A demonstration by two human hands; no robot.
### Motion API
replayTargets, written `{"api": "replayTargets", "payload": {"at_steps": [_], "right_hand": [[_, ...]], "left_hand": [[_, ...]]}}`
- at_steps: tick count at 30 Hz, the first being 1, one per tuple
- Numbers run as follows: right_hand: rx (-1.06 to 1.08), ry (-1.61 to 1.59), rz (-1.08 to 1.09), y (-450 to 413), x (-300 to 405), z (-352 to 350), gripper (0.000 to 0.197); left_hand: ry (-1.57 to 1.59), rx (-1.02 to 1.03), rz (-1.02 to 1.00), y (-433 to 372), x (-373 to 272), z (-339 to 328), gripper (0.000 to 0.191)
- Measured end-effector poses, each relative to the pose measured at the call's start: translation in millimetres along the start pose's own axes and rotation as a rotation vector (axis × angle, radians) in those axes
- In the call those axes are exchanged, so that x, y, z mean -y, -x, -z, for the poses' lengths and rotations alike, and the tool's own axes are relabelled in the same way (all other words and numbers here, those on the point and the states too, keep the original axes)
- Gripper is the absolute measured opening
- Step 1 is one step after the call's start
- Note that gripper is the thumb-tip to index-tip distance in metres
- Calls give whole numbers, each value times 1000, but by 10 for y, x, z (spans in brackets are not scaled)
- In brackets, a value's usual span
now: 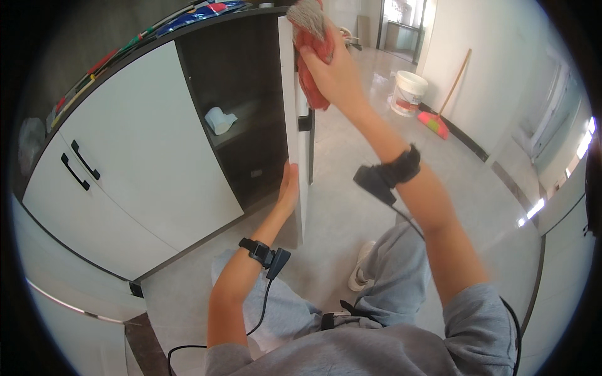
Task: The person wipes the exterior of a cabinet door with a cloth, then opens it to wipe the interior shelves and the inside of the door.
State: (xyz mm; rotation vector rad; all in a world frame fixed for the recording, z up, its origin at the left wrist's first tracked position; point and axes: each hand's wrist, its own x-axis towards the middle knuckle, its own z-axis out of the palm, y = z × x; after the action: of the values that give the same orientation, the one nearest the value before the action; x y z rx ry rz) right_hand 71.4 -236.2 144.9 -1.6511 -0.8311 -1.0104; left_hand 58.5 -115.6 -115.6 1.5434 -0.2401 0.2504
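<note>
A white cabinet door [292, 136] stands swung out from a dark cabinet, seen nearly edge-on. My right hand [329, 66] grips a red and grey cloth [314, 84] against the upper part of this door. Lower down, my left hand [289, 188] rests against the door's inner side near its edge; its fingertips are partly hidden. A black handle [305, 123] sits on the door below the cloth. Inside the open compartment, a white paper roll [219, 120] lies on a shelf [244, 123].
Two shut white doors with black handles [75, 171] are at left. Long sticks [113, 58] and a blue package [202, 16] lie on the cabinet top. A white bucket [408, 91] and a pink broom [433, 123] stand by the right wall. Black cables hang from both wrist straps.
</note>
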Motion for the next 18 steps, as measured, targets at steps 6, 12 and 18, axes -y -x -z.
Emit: {"api": "replayTargets", "payload": {"at_steps": [6, 12, 18], "right_hand": [[-271, -72, 133, 376, -174, -245, 62], [-58, 145, -14, 1577, -467, -241, 66], [161, -284, -218, 1764, -628, 84, 65]], "left_hand": [[53, 20, -43, 7, 98, -82, 69], [177, 39, 8, 2, 54, -101, 69], [83, 3, -68, -3, 101, -167, 65]]}}
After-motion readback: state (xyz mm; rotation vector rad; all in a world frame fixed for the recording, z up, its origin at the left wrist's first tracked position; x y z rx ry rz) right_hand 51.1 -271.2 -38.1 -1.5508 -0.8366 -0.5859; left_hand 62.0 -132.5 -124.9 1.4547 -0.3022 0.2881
